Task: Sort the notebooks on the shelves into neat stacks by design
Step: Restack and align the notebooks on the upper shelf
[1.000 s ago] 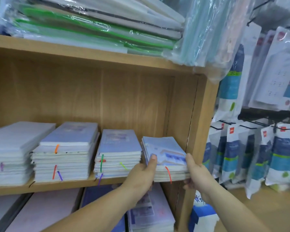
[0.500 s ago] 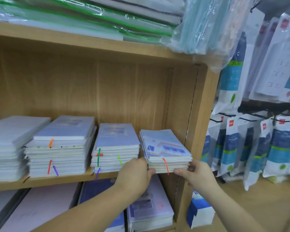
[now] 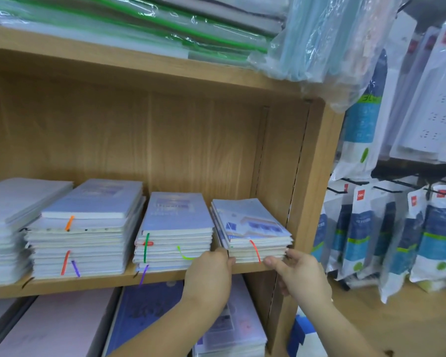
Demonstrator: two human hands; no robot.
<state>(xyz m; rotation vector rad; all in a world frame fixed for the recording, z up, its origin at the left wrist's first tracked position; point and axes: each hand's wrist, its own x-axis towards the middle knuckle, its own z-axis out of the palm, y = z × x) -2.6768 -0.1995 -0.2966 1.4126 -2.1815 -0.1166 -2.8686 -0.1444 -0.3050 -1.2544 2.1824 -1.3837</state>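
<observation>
Several stacks of pale blue and white notebooks lie side by side on a wooden shelf [image 3: 101, 282]. The rightmost stack [image 3: 252, 228] has a blue-and-white printed cover and a red ribbon, and sits close to the shelf's side panel [image 3: 309, 176]. My left hand [image 3: 209, 276] is curled at its front left corner, fingers hidden in the gap beside the neighbouring stack [image 3: 175, 222]. My right hand [image 3: 299, 276] pinches its front right corner with thumb and fingertips. Two more stacks [image 3: 88, 228] [image 3: 13, 215] stand further left, with coloured ribbons hanging out.
Plastic-wrapped green and grey folders [image 3: 165, 24] fill the shelf above, and a bag overhangs its right end. The lower shelf holds dark blue [image 3: 144, 313] and pink notebooks [image 3: 57, 325]. Packaged goods [image 3: 366, 240] hang on hooks to the right of the bookcase.
The rightmost stack, earlier lifted and tilted between my hands, has been pushed back and lies flat on the shelf. Both hands slid from its sides to its front corners.
</observation>
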